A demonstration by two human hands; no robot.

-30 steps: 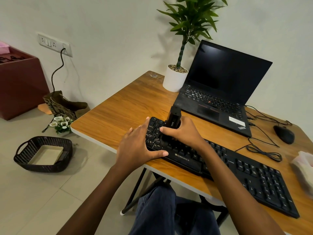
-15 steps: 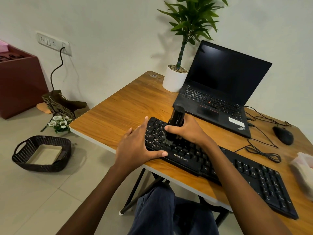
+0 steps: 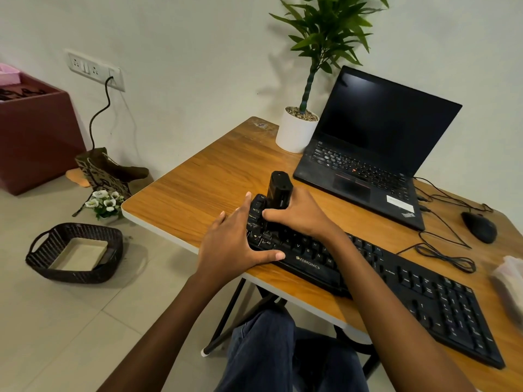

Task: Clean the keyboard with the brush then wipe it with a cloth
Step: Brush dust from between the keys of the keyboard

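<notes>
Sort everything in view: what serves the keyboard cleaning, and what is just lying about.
Job: keyboard; brush, gripped by the right hand; left hand resting on the keyboard's end; pale bundle at far right, possibly the cloth, too blurred to tell.
Lying about: laptop; potted plant; mouse; woven basket.

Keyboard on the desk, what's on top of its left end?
The left hand lies flat over the keyboard corner, and the right hand holds an upright black brush on the keys. Bristles and keys beneath are hidden.
</notes>
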